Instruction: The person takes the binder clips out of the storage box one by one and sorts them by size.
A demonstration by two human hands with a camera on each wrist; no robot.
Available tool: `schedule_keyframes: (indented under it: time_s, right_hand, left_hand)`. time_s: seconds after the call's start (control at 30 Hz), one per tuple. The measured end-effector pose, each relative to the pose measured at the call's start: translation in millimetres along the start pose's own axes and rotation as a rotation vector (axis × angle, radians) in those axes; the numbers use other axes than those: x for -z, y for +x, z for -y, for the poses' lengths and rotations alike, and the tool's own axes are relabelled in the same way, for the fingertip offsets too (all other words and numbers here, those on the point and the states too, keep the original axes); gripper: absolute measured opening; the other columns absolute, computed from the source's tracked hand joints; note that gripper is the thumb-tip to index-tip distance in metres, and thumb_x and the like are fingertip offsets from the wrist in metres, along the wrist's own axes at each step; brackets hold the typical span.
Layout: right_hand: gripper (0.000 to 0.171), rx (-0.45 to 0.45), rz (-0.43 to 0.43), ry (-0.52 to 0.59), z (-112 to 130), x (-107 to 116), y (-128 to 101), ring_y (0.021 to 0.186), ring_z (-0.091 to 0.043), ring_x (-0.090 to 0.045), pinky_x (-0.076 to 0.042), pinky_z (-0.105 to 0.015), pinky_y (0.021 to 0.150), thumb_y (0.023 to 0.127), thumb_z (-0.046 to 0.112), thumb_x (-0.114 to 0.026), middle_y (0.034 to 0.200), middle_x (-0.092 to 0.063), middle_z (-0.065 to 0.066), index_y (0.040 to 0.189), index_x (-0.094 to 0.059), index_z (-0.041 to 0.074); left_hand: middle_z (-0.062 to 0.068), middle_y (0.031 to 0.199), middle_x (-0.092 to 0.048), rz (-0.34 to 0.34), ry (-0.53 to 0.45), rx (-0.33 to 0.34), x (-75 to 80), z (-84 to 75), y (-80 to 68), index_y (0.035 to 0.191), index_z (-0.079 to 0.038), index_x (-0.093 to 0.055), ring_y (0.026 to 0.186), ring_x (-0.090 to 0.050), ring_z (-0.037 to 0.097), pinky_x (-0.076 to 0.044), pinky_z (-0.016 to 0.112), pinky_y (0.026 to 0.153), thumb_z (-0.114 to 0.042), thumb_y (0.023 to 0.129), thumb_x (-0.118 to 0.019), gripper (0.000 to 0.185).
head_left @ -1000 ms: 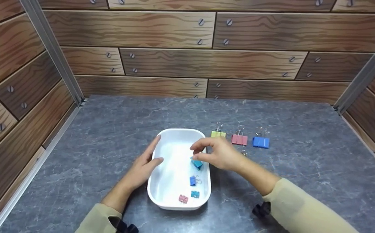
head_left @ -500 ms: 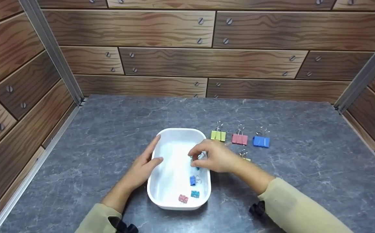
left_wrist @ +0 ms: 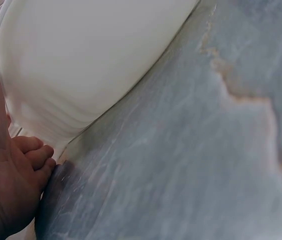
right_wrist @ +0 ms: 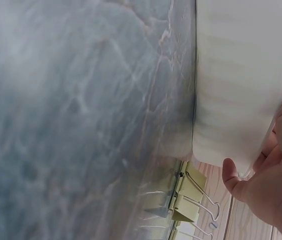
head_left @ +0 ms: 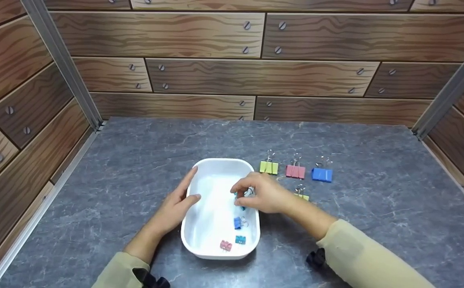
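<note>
A white plastic tray [head_left: 215, 236] stands on the table. My left hand [head_left: 175, 208] holds its left side, thumb over the rim and fingers along the outer wall. My right hand [head_left: 266, 194] reaches over the right rim, thumb and curled fingers pinching a teal binder clip [head_left: 243, 208] mostly hidden by them. Nearer me in the tray lie a small blue binder clip [head_left: 238, 223], a smaller teal clip [head_left: 240, 239] and a pink clip [head_left: 226, 245]. The left wrist view shows the tray's outer wall [left_wrist: 91, 55]; the right wrist view shows a yellow binder clip [right_wrist: 186, 192] beyond it.
Right of the tray, a large yellow-green binder clip [head_left: 269, 168], a red-pink one [head_left: 295, 172] and a blue one [head_left: 322, 175] form a row. Another yellow clip [head_left: 304, 197] is partly hidden behind my right wrist. Wood-patterned walls [head_left: 199, 76] enclose the grey marbled table [head_left: 368, 192].
My right hand has moved slightly down and left onto the teal clip, now largely covering it. The yellow clips near that hand show more. My left hand stays on the tray.
</note>
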State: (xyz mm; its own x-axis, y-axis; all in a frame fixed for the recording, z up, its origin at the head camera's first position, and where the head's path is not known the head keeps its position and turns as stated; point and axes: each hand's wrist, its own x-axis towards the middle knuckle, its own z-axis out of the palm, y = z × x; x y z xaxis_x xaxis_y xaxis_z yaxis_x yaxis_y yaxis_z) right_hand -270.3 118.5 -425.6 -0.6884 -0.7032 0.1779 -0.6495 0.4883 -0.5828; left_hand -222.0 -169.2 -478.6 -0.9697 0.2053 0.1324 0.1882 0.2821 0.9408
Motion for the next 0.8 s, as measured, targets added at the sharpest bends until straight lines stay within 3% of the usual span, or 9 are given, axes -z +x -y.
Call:
schedule_keyframes:
  time_s: [0.17, 0.33, 0.8]
  right_hand:
    - [0.018, -0.012, 0.007, -0.01, 0.8, -1.1, 0.7, 0.094, -0.024, -0.065, -0.05, -0.035, 0.083, 0.094, 0.019, -0.082, 0.094, -0.074, 0.011, 0.11, -0.082, 0.011]
    - [0.017, -0.023, 0.019, -0.018, 0.8, -1.0, 1.5, 0.094, -0.022, -0.064, -0.05, -0.036, 0.084, 0.094, 0.02, -0.081, 0.095, -0.074, 0.009, 0.109, -0.082, 0.012]
    - [0.014, 0.003, 0.002, -0.029, 1.7, -2.3, 0.7, 0.093, -0.021, -0.065, -0.051, -0.035, 0.083, 0.094, 0.019, -0.081, 0.096, -0.074, 0.006, 0.106, -0.082, 0.013]
  left_hand:
    - [0.008, 0.174, -0.024, 0.007, -0.011, 0.0, 0.0, 1.1, -0.7, 0.171, -0.027, -0.026, 0.157, -0.03, 0.03, -0.037, 0.055, 0.12, -0.016, 0.106, -0.057, 0.072]
    - [0.007, 0.174, -0.024, 0.003, -0.009, -0.002, 0.2, 0.4, 0.0, 0.171, -0.026, -0.027, 0.158, -0.027, 0.029, -0.03, 0.053, 0.124, -0.014, 0.106, -0.057, 0.072]
    - [0.008, 0.174, -0.025, -0.002, 0.004, -0.009, 1.4, -0.6, -0.8, 0.17, -0.026, -0.028, 0.158, -0.027, 0.028, -0.029, 0.051, 0.124, -0.013, 0.106, -0.058, 0.072]
